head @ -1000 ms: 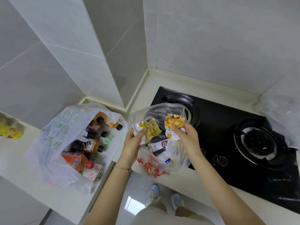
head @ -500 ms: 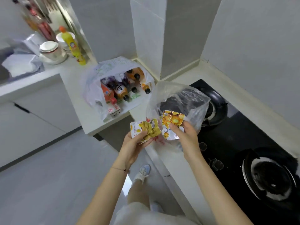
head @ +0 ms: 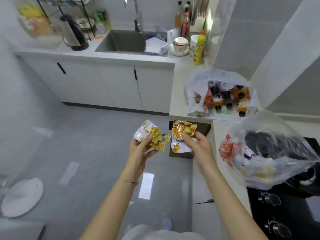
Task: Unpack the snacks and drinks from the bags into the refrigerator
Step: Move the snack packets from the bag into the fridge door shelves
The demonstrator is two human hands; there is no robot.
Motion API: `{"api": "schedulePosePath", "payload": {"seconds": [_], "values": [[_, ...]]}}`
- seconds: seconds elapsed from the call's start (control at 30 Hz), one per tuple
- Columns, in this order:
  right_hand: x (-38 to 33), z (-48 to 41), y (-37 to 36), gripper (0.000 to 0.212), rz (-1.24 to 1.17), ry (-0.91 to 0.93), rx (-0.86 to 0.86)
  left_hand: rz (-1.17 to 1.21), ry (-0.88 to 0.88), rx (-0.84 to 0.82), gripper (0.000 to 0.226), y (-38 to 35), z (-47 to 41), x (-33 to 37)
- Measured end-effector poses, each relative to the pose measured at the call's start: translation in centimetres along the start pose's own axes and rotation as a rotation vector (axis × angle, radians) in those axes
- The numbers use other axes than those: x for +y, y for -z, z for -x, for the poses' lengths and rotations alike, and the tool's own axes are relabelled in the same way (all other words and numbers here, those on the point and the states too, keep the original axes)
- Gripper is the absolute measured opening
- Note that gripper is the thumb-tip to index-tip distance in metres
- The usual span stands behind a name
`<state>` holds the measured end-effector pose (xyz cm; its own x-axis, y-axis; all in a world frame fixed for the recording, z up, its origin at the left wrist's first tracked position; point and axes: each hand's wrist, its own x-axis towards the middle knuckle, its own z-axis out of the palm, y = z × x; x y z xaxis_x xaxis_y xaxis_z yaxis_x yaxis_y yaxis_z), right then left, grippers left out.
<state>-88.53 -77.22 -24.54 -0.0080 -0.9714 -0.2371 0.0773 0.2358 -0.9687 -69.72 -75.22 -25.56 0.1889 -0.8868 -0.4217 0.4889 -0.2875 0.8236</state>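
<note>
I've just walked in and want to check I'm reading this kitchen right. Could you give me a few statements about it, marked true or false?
1. The left hand holds a white-and-yellow packet, the right hand an orange packet. True.
2. The bag of bottled drinks lies on the floor. False: it lies on the counter.
3. The clear bag with red print sits by the stove. True.
4. The kettle stands right of the sink. False: it stands left of it.
</note>
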Motion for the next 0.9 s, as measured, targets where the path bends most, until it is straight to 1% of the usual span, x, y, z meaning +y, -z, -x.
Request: {"api": "schedulePosePath", "payload": {"seconds": [0.23, 0.33, 0.43, 0.63, 0.7, 0.8, 0.9], "values": [[1.0, 3.0, -11.5, 0.021, 0.087, -0.038, -0.280, 0.085, -0.133, 0.270, 0.036, 10.7, 5.0, 3.5], [1.6, 5.6, -16.3, 0.020, 0.109, -0.045, -0.373, 0.110, -0.170, 0.341, 0.028, 15.5, 7.7, 4.6], [2.1, 8.7, -20.8, 0.014, 0.112, -0.030, -0.427, 0.128, -0.210, 0.369, 0.019, 19.9, 10.6, 5.8], [3.6, 15.4, -29.6, 0.009, 0.097, -0.006, -0.527, 0.081, -0.293, 0.400, 0.018, 29.0, 16.6, 8.0], [4.0, 17.6, -32.4, 0.013, 0.086, 0.012, -0.557, 0.066, -0.310, 0.416, 0.020, 31.8, 18.6, 8.8], [4.5, 21.2, -36.3, 0.026, 0.081, 0.038, -0.597, 0.029, -0.356, 0.453, 0.022, 36.3, 22.0, 10.2], [5.1, 24.8, -40.2, 0.025, 0.105, 0.083, -0.664, 0.019, -0.414, 0.507, 0.024, 40.9, 25.5, 11.7]]}}
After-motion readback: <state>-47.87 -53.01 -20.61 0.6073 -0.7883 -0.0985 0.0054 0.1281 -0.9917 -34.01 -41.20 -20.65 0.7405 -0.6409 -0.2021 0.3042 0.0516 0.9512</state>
